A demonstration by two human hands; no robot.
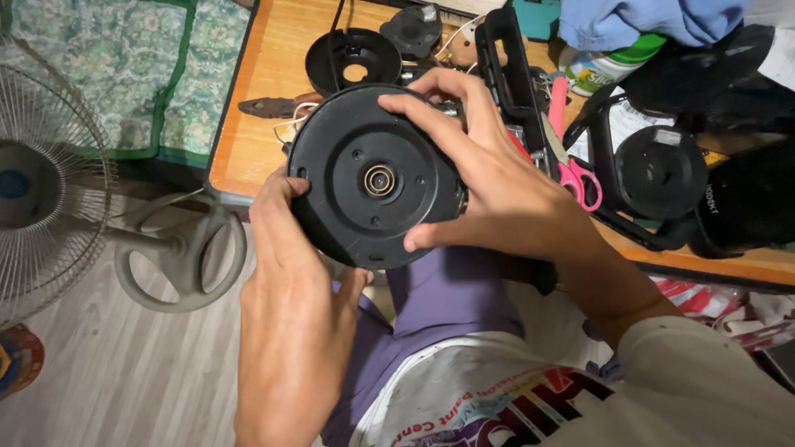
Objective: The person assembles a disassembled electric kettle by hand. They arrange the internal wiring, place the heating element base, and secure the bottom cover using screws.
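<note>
Black round base (374, 178), a disc-shaped appliance underside with a brass ring contact at its centre, sits at the middle of the frame, held over the person's lap just in front of the table (248, 141) edge. The left hand (286, 290) cups its lower left rim, fingers closed on it; the right hand (489, 186) spans the right side, thumb under and fingers over the top, so both hands clasp it. A slip seems possible, since the smooth rim is held in mid-air and thin wires (290, 124) trail from behind it and could snag. Pink-handled scissors (575, 178) and black parts (658, 170) crowd the table at right. Open room lies lower left, toward the floor (108, 372) and standing fan (50, 182).
</note>
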